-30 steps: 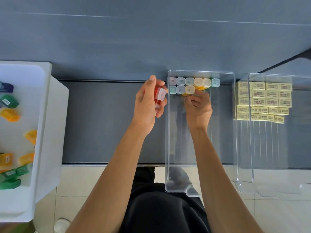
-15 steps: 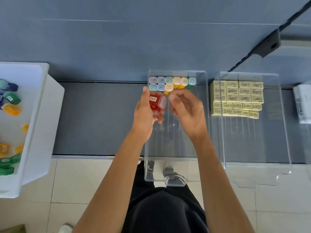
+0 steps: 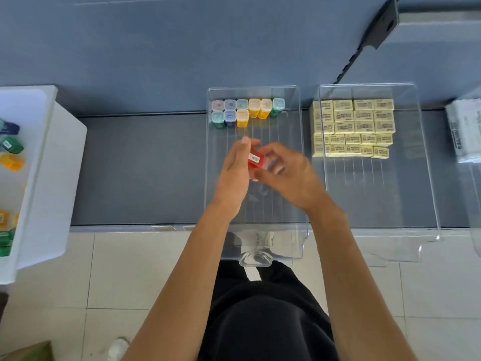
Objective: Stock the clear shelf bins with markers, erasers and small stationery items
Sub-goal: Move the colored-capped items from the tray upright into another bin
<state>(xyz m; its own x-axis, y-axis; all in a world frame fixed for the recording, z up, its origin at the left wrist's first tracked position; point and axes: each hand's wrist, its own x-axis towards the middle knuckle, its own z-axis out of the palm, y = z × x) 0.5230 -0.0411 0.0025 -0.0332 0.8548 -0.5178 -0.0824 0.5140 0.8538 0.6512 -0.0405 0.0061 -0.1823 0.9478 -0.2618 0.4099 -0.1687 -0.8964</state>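
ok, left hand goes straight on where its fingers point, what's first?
Left hand would likely meet the orange container in the front row of the clear bin; height above it unclear.

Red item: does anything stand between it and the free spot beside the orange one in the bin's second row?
Nothing visible. The left hand and right hand hold the red item above the clear bin; only bare floor lies before that spot beside the orange item.

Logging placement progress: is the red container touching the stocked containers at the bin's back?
Apart. The head view shows the red container, held between left hand and right hand, with bare clear bin floor separating it from the nearest yellow container.
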